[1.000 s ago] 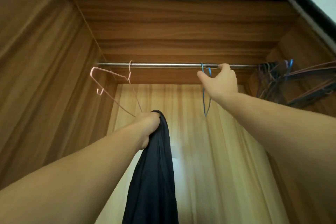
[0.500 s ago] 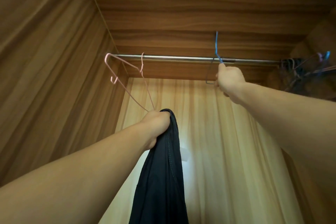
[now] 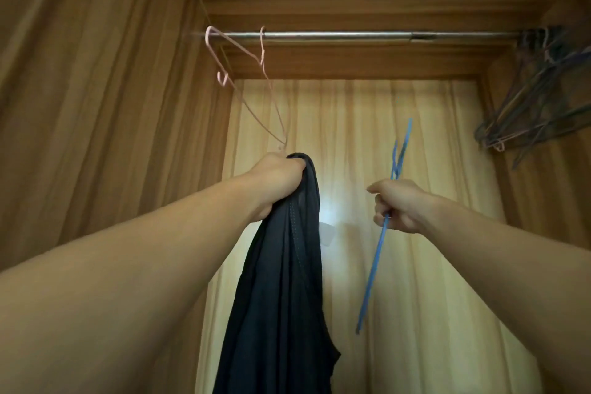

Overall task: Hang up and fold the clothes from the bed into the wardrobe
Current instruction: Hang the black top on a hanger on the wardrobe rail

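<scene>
My left hand (image 3: 278,176) is raised inside the wardrobe and grips the top of a dark navy garment (image 3: 281,281), which hangs straight down from it. A pink wire hanger (image 3: 246,73) hangs on the metal rail (image 3: 351,35) just above that hand, its lower tip close to my knuckles. My right hand (image 3: 399,205) holds a blue wire hanger (image 3: 377,253) by its middle, well below the rail, with the hook end pointing up and the long side slanting down to the left.
A bunch of several empty hangers (image 3: 540,96) hangs at the right end of the rail. Wood-grain wardrobe walls (image 3: 96,105) close in on the left, right and top. The pale back panel (image 3: 415,297) lies behind both hands.
My right hand has lifted the blue hanger off the rail and brought it down to chest height. My left hand keeps holding the garment; the view has shifted right.
</scene>
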Motion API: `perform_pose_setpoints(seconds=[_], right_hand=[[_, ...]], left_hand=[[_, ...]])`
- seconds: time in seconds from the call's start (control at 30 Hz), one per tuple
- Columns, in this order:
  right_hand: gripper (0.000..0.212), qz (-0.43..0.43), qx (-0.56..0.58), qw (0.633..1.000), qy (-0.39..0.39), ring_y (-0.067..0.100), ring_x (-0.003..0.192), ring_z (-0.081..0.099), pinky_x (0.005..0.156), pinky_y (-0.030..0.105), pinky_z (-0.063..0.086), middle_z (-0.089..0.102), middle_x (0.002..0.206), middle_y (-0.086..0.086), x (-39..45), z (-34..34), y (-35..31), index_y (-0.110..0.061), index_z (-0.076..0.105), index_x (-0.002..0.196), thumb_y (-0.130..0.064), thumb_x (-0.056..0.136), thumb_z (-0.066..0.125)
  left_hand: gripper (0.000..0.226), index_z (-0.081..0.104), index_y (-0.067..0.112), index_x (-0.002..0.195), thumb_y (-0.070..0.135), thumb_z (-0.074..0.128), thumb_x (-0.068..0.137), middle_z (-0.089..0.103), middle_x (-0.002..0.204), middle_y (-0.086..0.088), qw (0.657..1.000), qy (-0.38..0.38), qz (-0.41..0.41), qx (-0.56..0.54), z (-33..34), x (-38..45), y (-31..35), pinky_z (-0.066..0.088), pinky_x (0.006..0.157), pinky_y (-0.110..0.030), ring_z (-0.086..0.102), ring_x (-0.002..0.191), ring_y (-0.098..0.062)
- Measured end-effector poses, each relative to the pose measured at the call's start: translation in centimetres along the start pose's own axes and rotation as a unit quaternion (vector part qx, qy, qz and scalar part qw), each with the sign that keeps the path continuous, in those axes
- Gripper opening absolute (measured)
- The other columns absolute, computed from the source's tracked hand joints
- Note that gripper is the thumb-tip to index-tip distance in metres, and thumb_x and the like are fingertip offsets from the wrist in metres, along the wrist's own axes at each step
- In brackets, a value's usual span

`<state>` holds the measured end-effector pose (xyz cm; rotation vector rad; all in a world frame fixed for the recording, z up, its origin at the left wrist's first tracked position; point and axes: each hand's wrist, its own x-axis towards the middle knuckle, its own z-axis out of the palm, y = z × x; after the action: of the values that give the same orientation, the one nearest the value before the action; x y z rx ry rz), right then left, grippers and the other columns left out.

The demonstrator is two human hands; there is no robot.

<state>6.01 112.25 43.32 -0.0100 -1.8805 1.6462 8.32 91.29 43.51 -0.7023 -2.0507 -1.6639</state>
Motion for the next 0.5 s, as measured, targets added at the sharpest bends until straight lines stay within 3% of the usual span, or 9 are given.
perform_pose_setpoints(seconds=[0.1,0.17,0.23,0.33,0.43,0.5], right_hand=[[0.029,0.016,-0.026,1.000,0.006,0.014,0.043,0.020,0.039,0.017,0.021,0.027,0.055,-0.001,-2.5,1.3,3.0,-0.013,0.048,0.085,-0.037,0.091,0.062],[0.035,0.026,-0.028,0.999,-0.012,0.013,0.041,0.020,0.039,0.017,0.019,0.027,0.052,-0.003,-5.0,2.4,4.7,-0.016,0.043,0.076,-0.044,0.096,0.050],[0.041,0.032,-0.021,0.999,-0.038,0.012,0.039,0.020,0.040,0.018,0.017,0.027,0.048,-0.004,-7.7,3.2,5.2,-0.013,0.046,0.073,-0.043,0.101,0.039],[0.039,0.040,0.007,0.993,-0.115,0.010,0.041,0.017,0.041,0.018,0.013,0.025,0.049,-0.004,-12.5,4.3,5.1,-0.011,0.057,0.082,-0.045,0.098,0.048],[0.033,0.051,0.025,0.982,-0.182,0.008,0.040,0.015,0.041,0.018,0.010,0.022,0.048,-0.006,-16.8,5.9,6.1,-0.018,0.042,0.070,-0.029,0.093,0.063],[0.037,0.057,0.016,0.984,-0.169,0.007,0.036,0.017,0.037,0.017,0.011,0.024,0.045,-0.006,-18.6,5.9,7.0,-0.019,0.034,0.068,-0.017,0.095,0.060]], left_hand=[[0.024,0.053,0.013,0.076,0.022,0.047,0.098,0.057,0.071,-0.006,0.999,-0.031,0.008,0.040,-0.7,-1.5,-1.1,0.041,0.051,-0.022,0.055,0.060,-0.021],[0.025,0.052,0.013,0.070,0.023,0.054,0.093,0.058,0.068,-0.006,0.997,-0.050,0.007,0.056,-1.0,-2.0,-2.3,0.042,0.052,-0.021,0.055,0.059,-0.021],[0.020,0.059,0.011,0.072,0.023,0.060,0.088,0.062,0.072,-0.010,0.996,-0.061,0.006,0.067,-1.1,-2.6,-3.9,0.046,0.058,-0.026,0.058,0.062,-0.023],[0.019,0.063,0.010,0.071,0.024,0.063,0.084,0.063,0.071,-0.009,0.994,-0.071,0.006,0.081,-0.6,-3.7,-6.3,0.047,0.063,-0.030,0.058,0.063,-0.023],[0.028,0.054,0.015,0.057,0.015,0.059,0.084,0.053,0.056,0.000,0.994,-0.091,0.018,0.058,-0.3,-6.1,-7.2,0.039,0.054,-0.021,0.048,0.054,-0.015],[0.032,0.055,0.014,0.055,0.012,0.057,0.087,0.051,0.054,0.002,0.993,-0.097,0.033,0.053,-0.7,-8.3,-6.8,0.036,0.049,-0.019,0.046,0.051,-0.012]])
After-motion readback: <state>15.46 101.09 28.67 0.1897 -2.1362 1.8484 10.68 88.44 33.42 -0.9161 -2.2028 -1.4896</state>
